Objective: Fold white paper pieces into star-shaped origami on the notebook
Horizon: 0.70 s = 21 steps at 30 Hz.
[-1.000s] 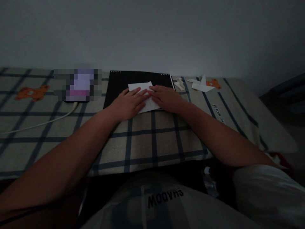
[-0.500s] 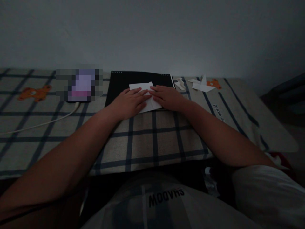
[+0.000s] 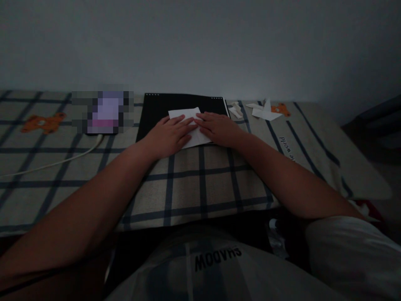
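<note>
A small sheet of white paper (image 3: 197, 137) with crease lines lies on a black notebook (image 3: 181, 101). My left hand (image 3: 171, 136) rests on the paper's left part, palm down with its fingers apart. From the other side my right hand (image 3: 216, 127) lies flat over the right part, its fingers stretched toward the left hand. The fingertips of both hands come close together near the middle of the sheet. Parts of the paper are hidden beneath them.
To the left lies a blurred-out phone (image 3: 106, 110) with a white cable (image 3: 78, 155). Right of the notebook are a crumpled paper piece (image 3: 236, 110) and a folded white paper shape (image 3: 266, 111). A checked cloth (image 3: 188, 179) covers the table, which meets a wall.
Both hands stay almost still on the paper. The whole view has shifted very slightly.
</note>
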Tool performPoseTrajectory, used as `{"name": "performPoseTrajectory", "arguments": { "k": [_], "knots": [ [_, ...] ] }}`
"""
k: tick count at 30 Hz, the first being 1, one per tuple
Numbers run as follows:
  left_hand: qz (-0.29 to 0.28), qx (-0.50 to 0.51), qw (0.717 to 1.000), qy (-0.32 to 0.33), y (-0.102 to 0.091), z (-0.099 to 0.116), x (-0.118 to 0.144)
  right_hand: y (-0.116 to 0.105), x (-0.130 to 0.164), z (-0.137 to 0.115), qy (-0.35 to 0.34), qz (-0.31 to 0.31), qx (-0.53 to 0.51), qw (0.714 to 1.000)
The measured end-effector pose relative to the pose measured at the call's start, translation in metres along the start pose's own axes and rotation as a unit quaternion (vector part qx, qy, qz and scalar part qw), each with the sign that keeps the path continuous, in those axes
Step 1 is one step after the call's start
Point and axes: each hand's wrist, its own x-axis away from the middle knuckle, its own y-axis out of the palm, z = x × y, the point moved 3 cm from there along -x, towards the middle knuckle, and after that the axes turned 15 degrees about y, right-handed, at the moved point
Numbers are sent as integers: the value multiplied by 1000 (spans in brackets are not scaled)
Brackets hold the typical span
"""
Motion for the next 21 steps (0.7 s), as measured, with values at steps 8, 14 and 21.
{"name": "performPoseTrajectory", "arguments": {
  "k": [8,14,21],
  "knots": [
    [-9,9,1000,0,1,1,0,1,1,-3,22,-3,7,1000],
    [-17,3,1000,-8,0,2,1,1,0,-2,6,3,-10,1000],
    [-13,5,1000,-8,-2,2,1,0,0,-4,17,-1,0,1000]
  ]
}}
